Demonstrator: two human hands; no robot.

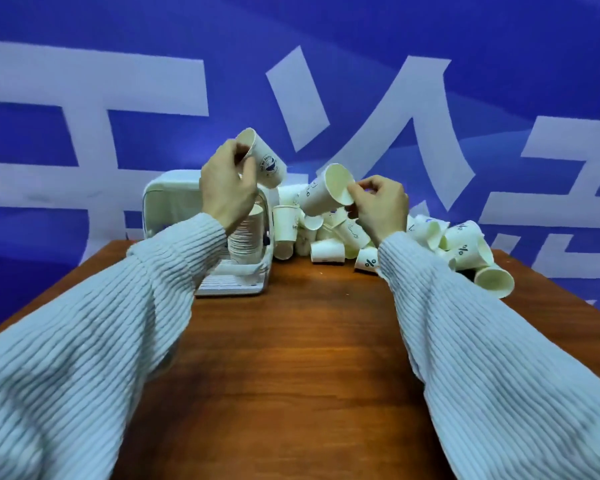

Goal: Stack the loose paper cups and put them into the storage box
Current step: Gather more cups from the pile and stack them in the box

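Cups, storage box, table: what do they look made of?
Cup in the left hand: matte white paper by the look, thin rolled rim, printed logo. Same for the cup in the right hand.
Storage box: probably white plastic, smooth rounded corners, slight sheen.
Table: wood or wood-grain laminate, reddish-brown, semi-gloss; can't tell which.

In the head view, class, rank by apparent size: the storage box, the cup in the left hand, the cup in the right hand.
1. Storage box, clearly largest.
2. The left-hand cup and right-hand cup look alike; no ranking.

L hand [224, 183] & R hand [378, 206] each hold a cup above table [291, 358].
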